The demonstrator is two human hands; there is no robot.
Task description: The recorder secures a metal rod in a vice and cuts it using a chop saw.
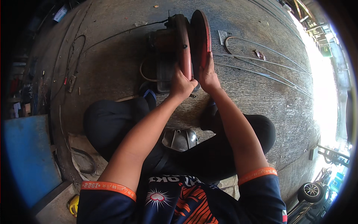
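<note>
I sit on the floor with both arms reaching forward to a dark motor-driven machine (pixel 162 41). My left hand (pixel 182 85) is wrapped round the lower end of its upright, round, worn red housing (pixel 184 52), thumb across the near edge. My right hand (pixel 209 77) holds the lower rim of a round disc-shaped red cover (pixel 201 33), fingers stretched up along its edge. The cover stands upright beside the housing, with a narrow gap between them. What lies inside that gap is hidden. A grey metal cover (pixel 180 139) lies between my legs.
Long thin metal rods (pixel 261 72) and a bent loop lie to the right. A black cable (pixel 123 34) runs left from the machine to the floor. At the left stand a blue panel (pixel 28 156) and clutter; a wheeled vehicle (pixel 312 191) is at the lower right.
</note>
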